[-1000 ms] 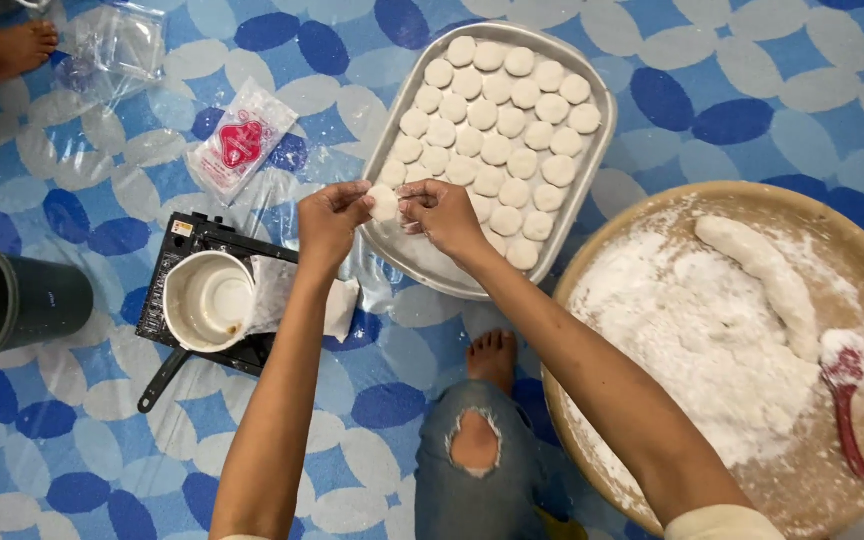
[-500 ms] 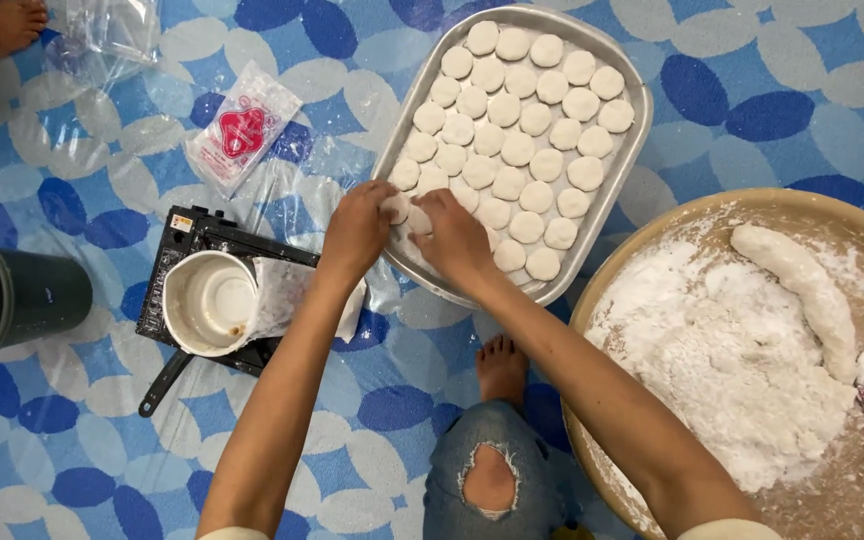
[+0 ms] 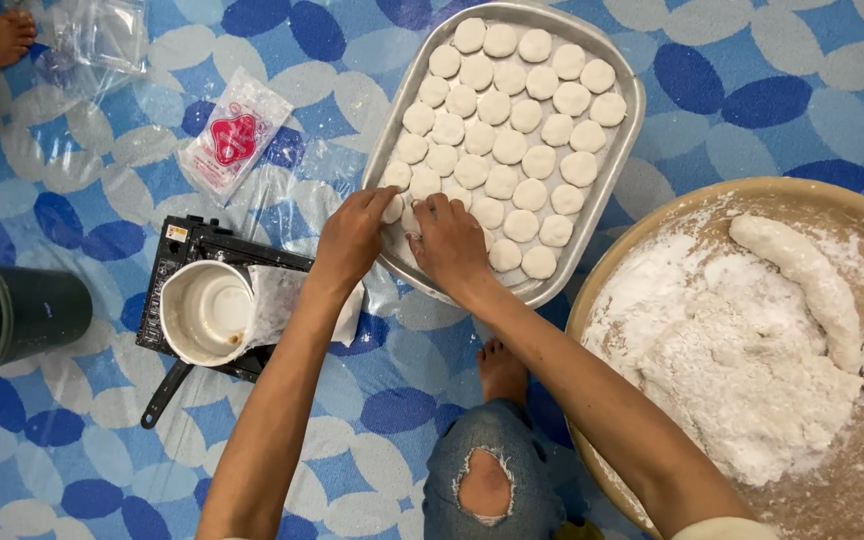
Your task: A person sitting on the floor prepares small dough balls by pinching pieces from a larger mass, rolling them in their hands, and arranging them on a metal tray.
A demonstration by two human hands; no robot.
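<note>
Tray (image 3: 620,150) nearly full of discs; left hand (image 3: 352,240) and right hand (image 3: 449,245) pinch one disc (image 3: 399,212) down at the near corner; dough log (image 3: 802,270) remains in the bowl (image 3: 592,300).

The person wore ripped blue jeans (image 3: 487,480), went barefoot, arms bare, a cream sleeve edge (image 3: 722,528) showing.

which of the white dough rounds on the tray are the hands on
The dough round at the tray's near-left corner, pinched between the left hand and right hand. All the other rounds lie untouched in rows beyond the fingers.
</note>
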